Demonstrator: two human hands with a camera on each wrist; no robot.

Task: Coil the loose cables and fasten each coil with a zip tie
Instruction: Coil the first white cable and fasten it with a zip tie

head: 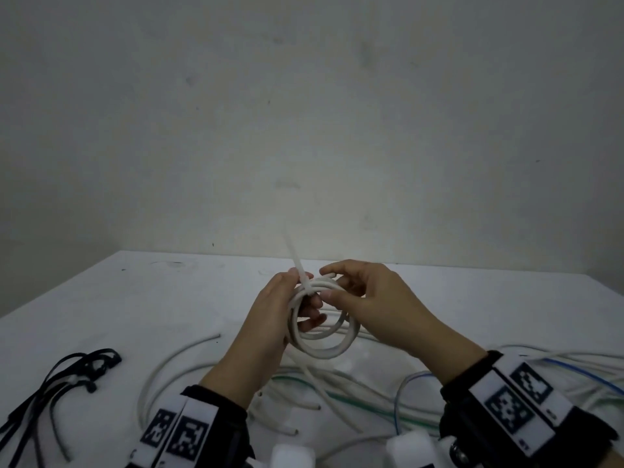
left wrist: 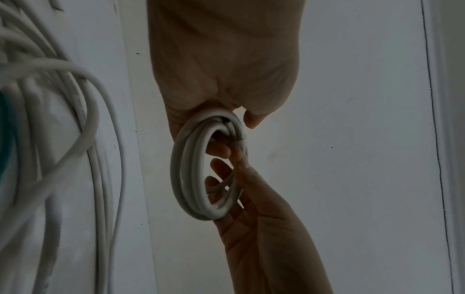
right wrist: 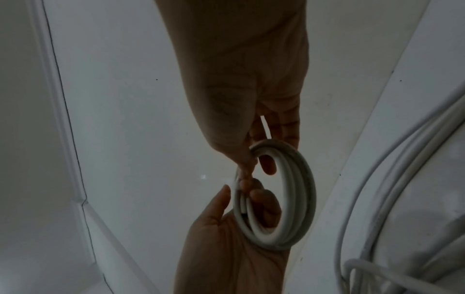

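Both hands hold a small white cable coil [head: 317, 346] up above the white table [head: 135, 298]. My left hand [head: 299, 293] grips the coil's left side, fingers through the ring and thumb on the outside. A white zip tie [head: 297, 265] is wrapped round the strands at the top, and its tail sticks up past the left thumb. My right hand [head: 327, 283] pinches the strands just right of the tie. The left wrist view shows the coil [left wrist: 186, 179] edge-on. In the right wrist view the right hand [right wrist: 256, 167] pinches the top of the coil [right wrist: 299, 189].
Loose white cables [head: 189, 359] sprawl over the near table, mixed with a green cable [head: 358, 403] and a blue cable [head: 401, 386]. A bundle of black zip ties [head: 67, 383] lies at the near left. A grey wall stands behind the table's far edge.
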